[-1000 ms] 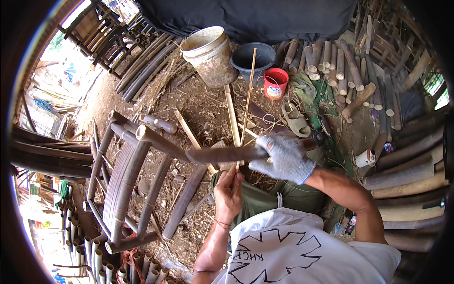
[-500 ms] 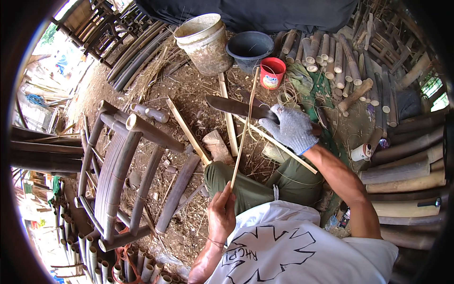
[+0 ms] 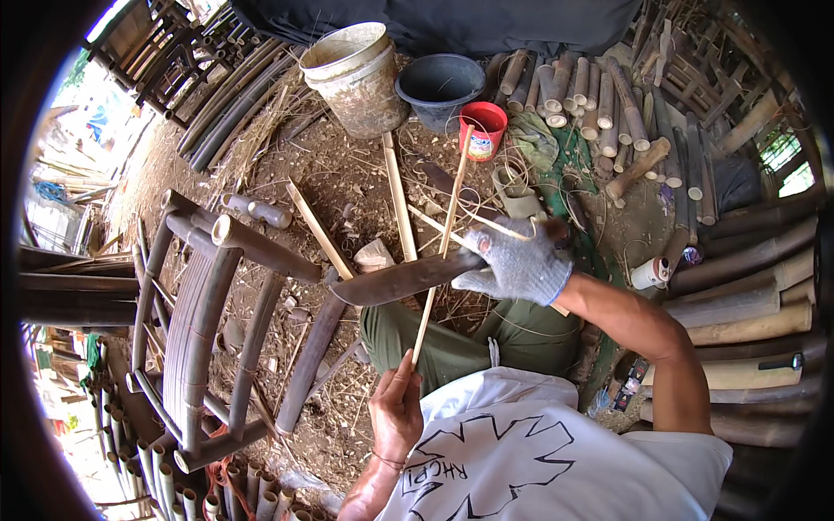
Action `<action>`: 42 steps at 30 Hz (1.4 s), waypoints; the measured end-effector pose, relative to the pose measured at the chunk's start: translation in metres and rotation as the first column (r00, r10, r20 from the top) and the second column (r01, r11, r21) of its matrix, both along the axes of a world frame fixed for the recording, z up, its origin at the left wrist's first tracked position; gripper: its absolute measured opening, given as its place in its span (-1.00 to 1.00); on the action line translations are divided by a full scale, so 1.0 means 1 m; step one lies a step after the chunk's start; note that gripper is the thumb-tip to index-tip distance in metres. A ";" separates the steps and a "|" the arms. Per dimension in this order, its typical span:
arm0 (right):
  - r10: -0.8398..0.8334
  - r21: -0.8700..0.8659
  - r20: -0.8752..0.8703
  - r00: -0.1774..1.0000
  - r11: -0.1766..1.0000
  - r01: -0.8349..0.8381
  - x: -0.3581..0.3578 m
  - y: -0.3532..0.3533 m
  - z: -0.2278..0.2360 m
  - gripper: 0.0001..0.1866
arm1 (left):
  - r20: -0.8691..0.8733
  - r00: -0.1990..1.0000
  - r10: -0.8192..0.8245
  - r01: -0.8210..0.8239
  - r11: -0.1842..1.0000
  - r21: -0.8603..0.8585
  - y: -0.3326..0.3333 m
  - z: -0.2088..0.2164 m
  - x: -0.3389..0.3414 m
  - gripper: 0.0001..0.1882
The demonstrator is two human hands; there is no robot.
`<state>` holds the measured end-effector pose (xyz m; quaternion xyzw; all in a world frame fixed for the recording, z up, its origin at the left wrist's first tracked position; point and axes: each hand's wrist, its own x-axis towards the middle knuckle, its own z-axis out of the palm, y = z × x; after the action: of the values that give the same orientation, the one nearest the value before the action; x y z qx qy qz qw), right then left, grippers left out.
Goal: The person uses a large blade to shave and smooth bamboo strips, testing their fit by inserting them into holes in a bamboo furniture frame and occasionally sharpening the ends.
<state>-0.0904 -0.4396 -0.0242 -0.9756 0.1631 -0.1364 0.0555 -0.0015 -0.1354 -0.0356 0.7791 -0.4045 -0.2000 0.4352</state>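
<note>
My bare left hand (image 3: 397,410) pinches the near end of a thin bamboo strip (image 3: 425,326), which slants up and away toward the red bucket. In my right hand (image 3: 525,262), covered by a grey knit glove, is a machete (image 3: 395,281) with a broad dark blade pointing left. The blade crosses the strip above my lap; whether its edge bites into the strip cannot be made out. Thin curled shavings hang near the glove. Another pale bamboo strip (image 3: 432,218) lies partly hidden behind my right hand.
A bamboo chair (image 3: 198,339) lies at the left. Beyond my knees stand a dirty white bucket (image 3: 358,95), a black tub (image 3: 443,108) and a red bucket (image 3: 486,143). Split bamboo pieces (image 3: 401,204) rest on the littered ground. Cut bamboo poles (image 3: 738,334) are stacked at the right.
The machete has come nearer to me along the strip, its tip swinging down toward my left knee. My right hand has moved slightly nearer too. My left hand still grips the strip.
</note>
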 end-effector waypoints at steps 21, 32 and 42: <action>-0.021 0.368 0.016 1.000 0.930 0.013 0.008 0.052 0.019 -0.52 | -0.538 0.841 0.052 -0.138 0.983 -0.120 -0.072 0.006 0.027 -0.65; -0.392 0.344 0.138 0.909 0.880 0.327 0.001 -0.023 0.004 -0.51 | -0.403 0.915 -0.004 -0.028 0.997 -0.072 -0.012 -0.009 0.001 -0.64; -0.416 0.383 0.158 0.896 0.862 0.333 -0.008 -0.042 0.014 -0.46 | -0.228 0.974 -0.008 0.009 1.000 0.005 0.007 -0.007 0.000 -0.71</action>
<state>-0.0984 -0.4819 -0.0101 -0.8765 0.3642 -0.2282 0.2171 -0.0019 -0.1287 -0.0428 0.7506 -0.3547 -0.2909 0.4755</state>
